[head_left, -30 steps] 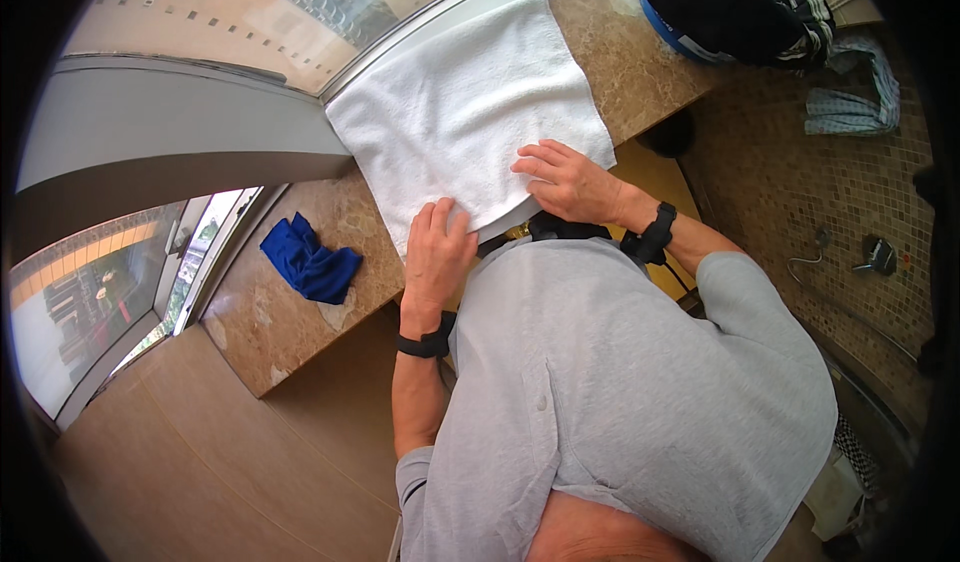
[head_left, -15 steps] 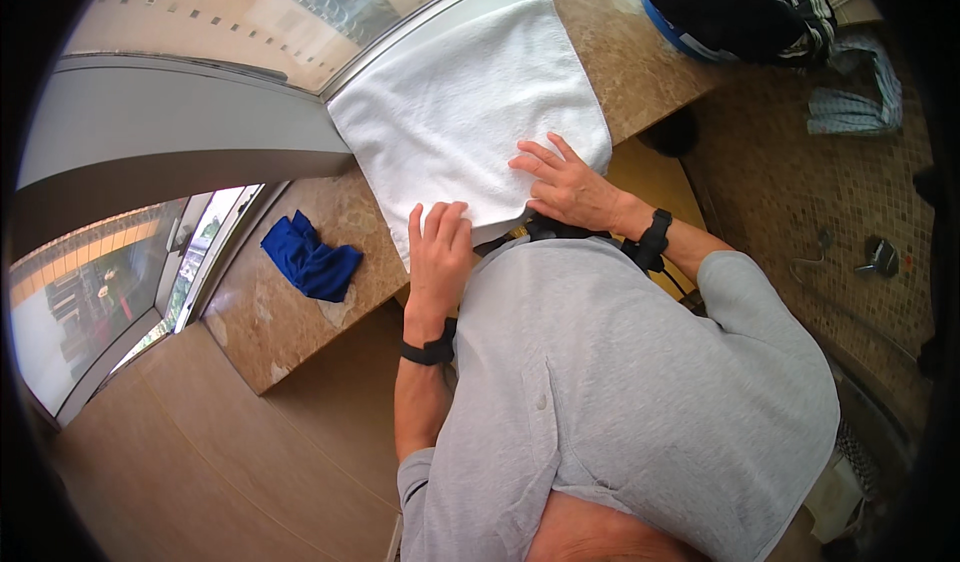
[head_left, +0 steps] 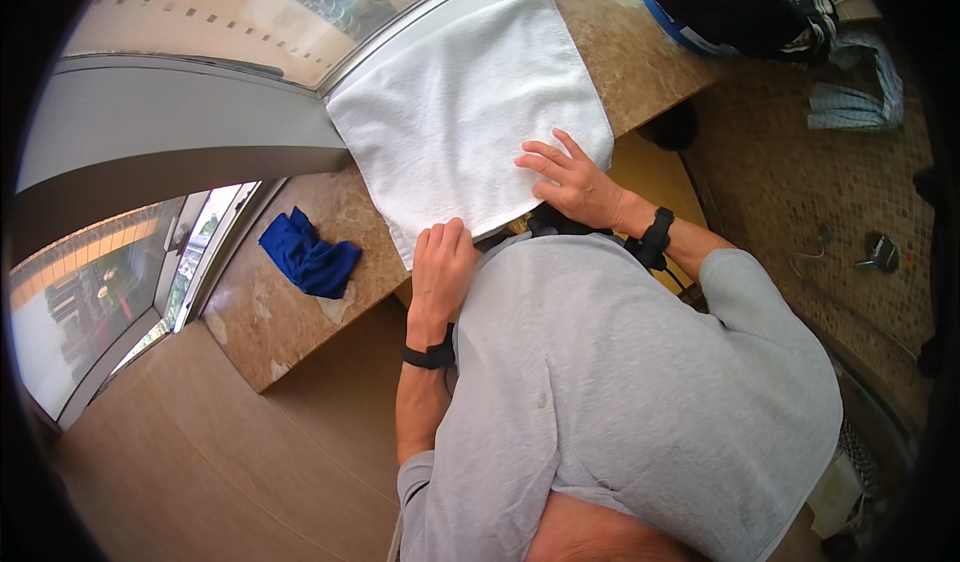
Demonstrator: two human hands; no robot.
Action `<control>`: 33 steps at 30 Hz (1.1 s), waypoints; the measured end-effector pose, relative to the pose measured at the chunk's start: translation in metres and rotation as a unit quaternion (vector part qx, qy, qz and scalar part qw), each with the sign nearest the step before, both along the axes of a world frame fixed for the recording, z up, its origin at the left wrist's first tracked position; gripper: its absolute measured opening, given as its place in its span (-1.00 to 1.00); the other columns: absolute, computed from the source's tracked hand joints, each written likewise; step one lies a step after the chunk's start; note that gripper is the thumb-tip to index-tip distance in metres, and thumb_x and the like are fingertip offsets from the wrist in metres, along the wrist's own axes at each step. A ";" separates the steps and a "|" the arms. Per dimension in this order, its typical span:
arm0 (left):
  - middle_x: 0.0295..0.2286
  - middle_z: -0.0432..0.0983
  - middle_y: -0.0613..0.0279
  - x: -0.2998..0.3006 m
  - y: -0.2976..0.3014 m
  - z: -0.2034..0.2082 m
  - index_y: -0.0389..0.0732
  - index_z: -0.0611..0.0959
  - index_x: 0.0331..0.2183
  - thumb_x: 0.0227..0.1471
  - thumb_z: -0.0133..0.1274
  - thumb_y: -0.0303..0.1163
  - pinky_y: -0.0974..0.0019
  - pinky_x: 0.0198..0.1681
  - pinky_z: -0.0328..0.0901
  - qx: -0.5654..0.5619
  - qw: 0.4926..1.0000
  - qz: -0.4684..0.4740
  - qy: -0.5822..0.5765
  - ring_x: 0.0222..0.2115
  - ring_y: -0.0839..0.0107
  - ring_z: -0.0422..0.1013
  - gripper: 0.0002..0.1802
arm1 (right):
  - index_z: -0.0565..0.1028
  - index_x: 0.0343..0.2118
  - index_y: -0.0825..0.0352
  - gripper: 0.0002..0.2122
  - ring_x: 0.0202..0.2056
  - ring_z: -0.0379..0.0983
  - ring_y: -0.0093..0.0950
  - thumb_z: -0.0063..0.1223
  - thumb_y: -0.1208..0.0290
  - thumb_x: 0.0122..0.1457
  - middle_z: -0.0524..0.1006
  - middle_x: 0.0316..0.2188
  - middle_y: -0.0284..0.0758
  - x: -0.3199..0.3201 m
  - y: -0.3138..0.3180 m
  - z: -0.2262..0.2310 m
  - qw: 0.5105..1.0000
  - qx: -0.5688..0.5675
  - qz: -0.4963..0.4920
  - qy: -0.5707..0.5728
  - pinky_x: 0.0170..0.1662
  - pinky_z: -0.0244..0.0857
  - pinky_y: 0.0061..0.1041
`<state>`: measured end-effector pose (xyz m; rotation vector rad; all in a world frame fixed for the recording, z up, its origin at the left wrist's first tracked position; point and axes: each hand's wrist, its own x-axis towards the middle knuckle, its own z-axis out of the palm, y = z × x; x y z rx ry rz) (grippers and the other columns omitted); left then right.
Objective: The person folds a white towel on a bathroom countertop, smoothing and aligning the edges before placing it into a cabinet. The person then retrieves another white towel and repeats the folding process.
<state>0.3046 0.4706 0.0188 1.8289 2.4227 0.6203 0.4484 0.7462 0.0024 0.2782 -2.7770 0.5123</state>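
Observation:
A white towel (head_left: pixel 470 112) lies spread over the brown marble ledge by the window, with a few soft wrinkles in it. At its near edge, my left hand (head_left: pixel 441 264) has its fingers drawn together and bent over the hem; the thumb is hidden. My right hand (head_left: pixel 575 180) rests on the towel's near right part, its fingers spread and its thumb by the near edge. To the left of the towel lies a crumpled blue cloth (head_left: pixel 308 254), which neither hand touches.
The marble ledge (head_left: pixel 265 332) turns a corner along the windows. Dark clothes (head_left: pixel 725 7) sit in a blue-rimmed basin at the far right. Light checked cloth (head_left: pixel 850 110) hangs beyond, above small brown tiles. A shower fitting (head_left: pixel 880 254) is on the right.
My left hand's fingers have bent and closed together at the towel's near edge. My right hand has shifted slightly to the right, still spread. The blue cloth has stayed put.

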 end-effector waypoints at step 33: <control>0.32 0.32 0.04 -0.021 0.088 -0.021 0.06 0.61 0.15 0.25 0.23 -0.35 -0.42 0.32 0.11 -0.047 0.997 0.048 -0.032 0.36 -0.09 0.19 -0.55 | 0.72 0.02 0.05 -0.74 0.32 0.36 -0.14 0.19 0.30 0.32 0.55 0.19 -0.28 -0.024 0.040 -0.019 0.975 0.056 -0.213 -0.003 0.38 0.01 0.37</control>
